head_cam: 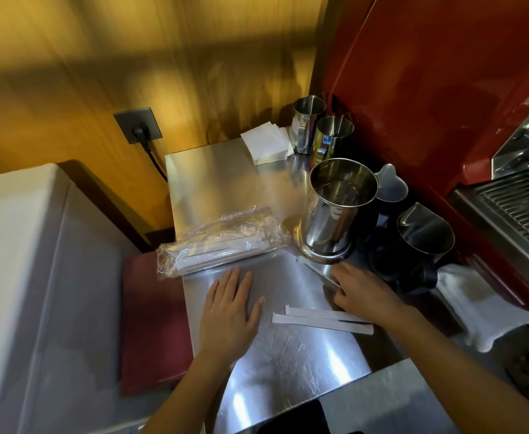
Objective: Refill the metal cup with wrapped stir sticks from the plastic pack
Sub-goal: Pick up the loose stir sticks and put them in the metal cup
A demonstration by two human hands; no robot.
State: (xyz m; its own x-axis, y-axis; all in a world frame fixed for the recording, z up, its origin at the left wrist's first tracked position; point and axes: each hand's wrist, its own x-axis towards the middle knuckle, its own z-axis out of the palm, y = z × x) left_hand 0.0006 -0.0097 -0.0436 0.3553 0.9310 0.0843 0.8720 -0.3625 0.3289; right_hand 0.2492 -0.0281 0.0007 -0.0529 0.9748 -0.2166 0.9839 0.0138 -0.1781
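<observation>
A tall metal cup stands upright on the steel counter, and its inside looks empty. Left of it lies a clear plastic pack holding white wrapped stir sticks. Two loose wrapped sticks lie on the counter between my hands. My left hand rests flat on the steel, fingers apart, just below the pack. My right hand is curled beside the cup's base, its fingers closed on one wrapped stick that points up-left toward the cup.
Two smaller metal cups and a stack of white napkins stand at the back. Dark milk pitchers and a white cloth lie right of the cup. A red espresso machine fills the right side. A dark red board lies left.
</observation>
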